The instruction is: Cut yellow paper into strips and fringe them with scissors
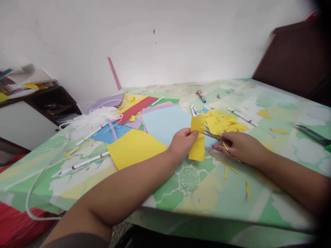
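My left hand [183, 142] pinches a yellow paper strip [197, 150] held upright over the table, its upper right edge cut into a fringe. My right hand [236, 146] is closed on the scissors [216, 136], whose blades point left and meet the strip's right edge. Just behind them lies a heap of yellow cut paper pieces [222, 121]. A light blue sheet [165, 122] and a large yellow sheet [136, 148] lie left of the strip, the yellow one partly beside my left forearm.
White string [99, 119] is heaped at the back left. Markers [243, 117], a red sheet [137, 109] and thin yellow scraps [248, 190] lie on the patterned tablecloth [188, 179]. A dark tool [312, 133] rests at the right. A white wall stands behind.
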Action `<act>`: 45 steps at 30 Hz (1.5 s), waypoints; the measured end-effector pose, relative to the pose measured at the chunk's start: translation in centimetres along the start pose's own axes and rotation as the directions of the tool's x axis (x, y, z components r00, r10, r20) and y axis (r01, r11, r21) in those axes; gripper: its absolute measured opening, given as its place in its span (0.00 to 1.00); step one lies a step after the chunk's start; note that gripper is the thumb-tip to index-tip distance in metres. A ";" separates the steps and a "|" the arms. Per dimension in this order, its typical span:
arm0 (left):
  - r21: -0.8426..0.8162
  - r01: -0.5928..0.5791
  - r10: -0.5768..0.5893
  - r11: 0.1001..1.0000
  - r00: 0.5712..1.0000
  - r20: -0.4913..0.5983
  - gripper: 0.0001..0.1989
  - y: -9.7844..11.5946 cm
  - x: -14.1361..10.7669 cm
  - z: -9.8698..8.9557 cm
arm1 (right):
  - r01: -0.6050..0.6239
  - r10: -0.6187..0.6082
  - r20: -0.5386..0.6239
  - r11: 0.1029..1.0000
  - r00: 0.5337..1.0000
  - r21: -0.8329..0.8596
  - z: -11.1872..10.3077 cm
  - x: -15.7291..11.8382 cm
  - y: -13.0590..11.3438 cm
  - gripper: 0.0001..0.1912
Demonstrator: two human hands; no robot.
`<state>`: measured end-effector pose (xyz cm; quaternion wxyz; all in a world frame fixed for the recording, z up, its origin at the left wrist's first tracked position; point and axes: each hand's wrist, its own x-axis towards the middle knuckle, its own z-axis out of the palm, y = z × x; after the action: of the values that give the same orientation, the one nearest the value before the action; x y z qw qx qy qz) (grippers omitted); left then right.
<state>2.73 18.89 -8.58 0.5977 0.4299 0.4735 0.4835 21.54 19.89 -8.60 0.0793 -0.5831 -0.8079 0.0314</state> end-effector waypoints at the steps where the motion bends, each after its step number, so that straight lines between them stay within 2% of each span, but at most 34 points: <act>1: 0.026 -0.004 0.004 1.000 1.000 0.001 0.04 0.0 0.0 0.0 | 0.006 -0.006 0.005 1.000 1.000 0.001 0.0 0.0 0.0 0.24; 9: 0.159 -0.072 0.061 0.985 0.995 0.076 0.06 -0.6 0.2 0.0 | 0.010 -0.010 0.045 1.000 0.999 0.008 -0.5 -0.4 -0.1 0.24; 20: 0.260 -0.124 0.092 0.958 0.987 0.134 0.08 -0.7 -0.1 -0.3 | 0.012 -0.013 0.051 1.000 0.999 0.014 -0.2 -0.4 0.0 0.27; 28: 0.326 -0.152 0.106 0.933 0.982 0.156 0.11 -0.8 0.0 -0.6 | 0.089 -0.092 0.089 0.995 0.992 0.036 -0.5 -0.5 0.4 0.24; 36: 0.293 -0.145 0.098 0.945 0.981 0.170 0.11 -0.4 -0.3 -0.4 | 0.105 -0.108 0.117 0.994 0.987 0.038 -0.7 -0.6 0.5 0.23; 41: 0.188 -0.131 0.106 0.973 0.985 0.135 0.10 -0.5 -0.2 -0.3 | 0.101 -0.104 0.122 0.994 0.987 0.032 -0.7 -0.6 0.5 0.23; 45: 0.133 -0.114 0.093 0.985 0.983 0.156 0.11 -0.7 0.0 -0.1 | 0.095 -0.098 0.121 0.995 0.988 0.030 -0.8 -0.6 0.4 0.25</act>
<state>2.73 18.80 -9.31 0.5735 0.5300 0.4376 0.4457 22.23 19.43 -7.95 0.0380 -0.5395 -0.8379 0.0730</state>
